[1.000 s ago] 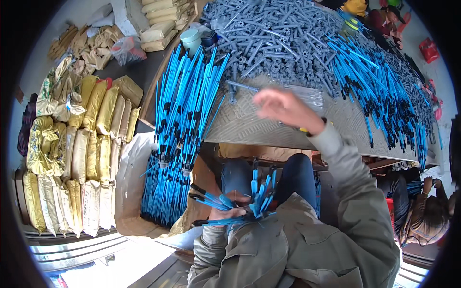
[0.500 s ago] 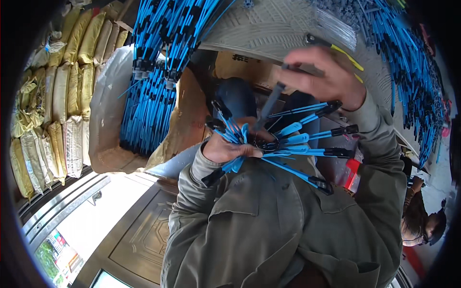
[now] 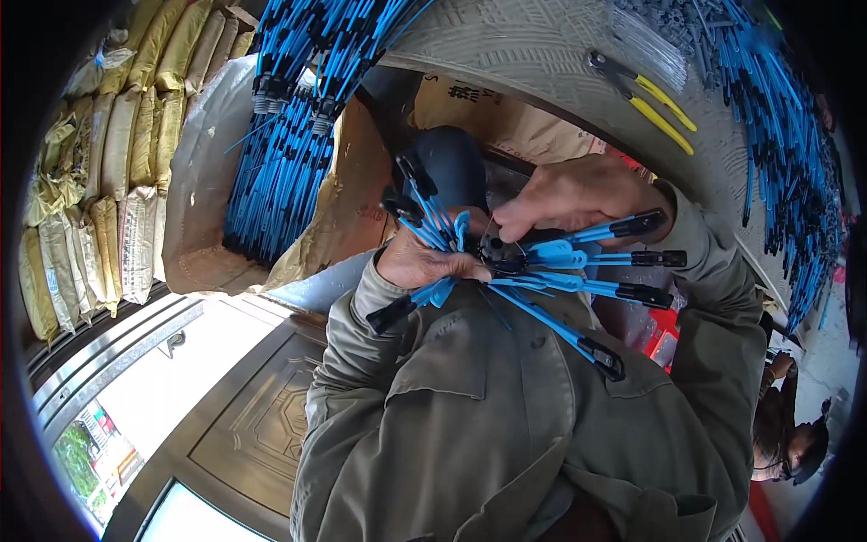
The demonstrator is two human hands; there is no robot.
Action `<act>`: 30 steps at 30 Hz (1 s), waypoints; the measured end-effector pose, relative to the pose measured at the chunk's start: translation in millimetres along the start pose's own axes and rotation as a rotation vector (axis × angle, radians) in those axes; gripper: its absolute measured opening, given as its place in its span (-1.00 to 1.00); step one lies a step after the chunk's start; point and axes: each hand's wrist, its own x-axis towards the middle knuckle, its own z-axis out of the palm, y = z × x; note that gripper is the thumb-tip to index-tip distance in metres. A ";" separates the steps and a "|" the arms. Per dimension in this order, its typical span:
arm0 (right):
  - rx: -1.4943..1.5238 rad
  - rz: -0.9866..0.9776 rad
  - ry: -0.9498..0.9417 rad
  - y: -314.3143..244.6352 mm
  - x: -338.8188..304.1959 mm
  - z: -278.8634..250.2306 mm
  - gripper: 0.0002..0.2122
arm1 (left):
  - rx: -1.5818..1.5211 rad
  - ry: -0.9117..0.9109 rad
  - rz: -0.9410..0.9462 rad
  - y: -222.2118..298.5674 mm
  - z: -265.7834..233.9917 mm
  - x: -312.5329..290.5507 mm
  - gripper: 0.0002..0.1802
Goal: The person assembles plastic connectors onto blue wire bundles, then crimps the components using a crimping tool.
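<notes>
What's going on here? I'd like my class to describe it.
A person is handling a blue piece with black-tipped arms that spread out around a dark hub. The left hand grips it at one side, while the right hand has its fingers bent close to the hub; whether they hold anything is hard to tell. Yellow-handled pliers lie on the table, and a carton at the left holds many blue rods.
</notes>
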 end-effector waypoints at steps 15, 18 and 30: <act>0.577 -0.006 0.713 68.4 -40.9 92.3 -0.39 | 0.245 -0.009 0.241 5.8 20.6 6.8 -0.78; 0.524 0.023 0.692 56.1 -40.7 96.8 -0.39 | 0.221 0.019 0.232 6.6 26.3 4.2 -0.83; 0.060 -0.050 0.680 53.2 -20.9 93.6 -0.57 | 0.366 0.210 0.332 -3.9 29.8 -5.3 -0.73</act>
